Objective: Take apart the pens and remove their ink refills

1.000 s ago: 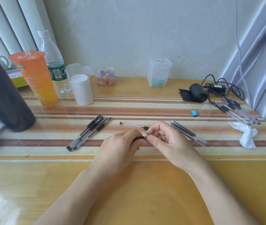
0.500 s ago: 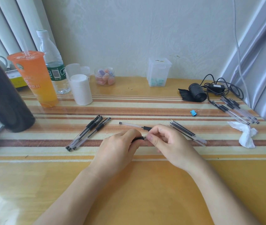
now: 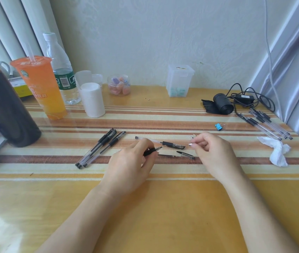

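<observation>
Far L stands a big dark jug (image 3: 3, 110), then an orange drink cup (image 3: 41, 88), a water bottle (image 3: 61, 70) & a white roll (image 3: 92, 99). Not part of the job.

Next, 3 whole pens (image 3: 99, 148) lie side by side on the striped table (image 3: 163, 207), not yet opened.

Near the middle is the L hand (image 3: 132, 167). Its fingers are curled tight round a pen (image 3: 154, 150), holding it by the black rubber grip. The thin ink point sticks out to the R. Just behind it another pen (image 3: 159, 142) lies flat on the table. In front lies a loose cap (image 3: 186, 155) w/ a clip, & a small dark bit (image 3: 166, 155), too small to tell what.

The R hand (image 3: 212, 152) is apart from the L one. Thumb & first finger pinch a tiny shiny piece (image 3: 190, 144), prob. the pen's nose. The other fingers are curled in, holding nothing. A few thin points (image 3: 192, 136) poke out past its fingers; the rest is hidden.

Far R: a blue clip (image 3: 219, 126), a bunch of pens (image 3: 265, 125) & a crumpled tissue (image 3: 276, 150).

How it should handle: the pen looks very light & hard. The clear tube looks smooth & slippery, so the rubber grip is the best spot to hold. The refill is likely thin & bendy, so pinch it near the point & pull straight out, not sideways. Ink may smear. The tiny piece could roll off, so put it down flat & gently.
</observation>
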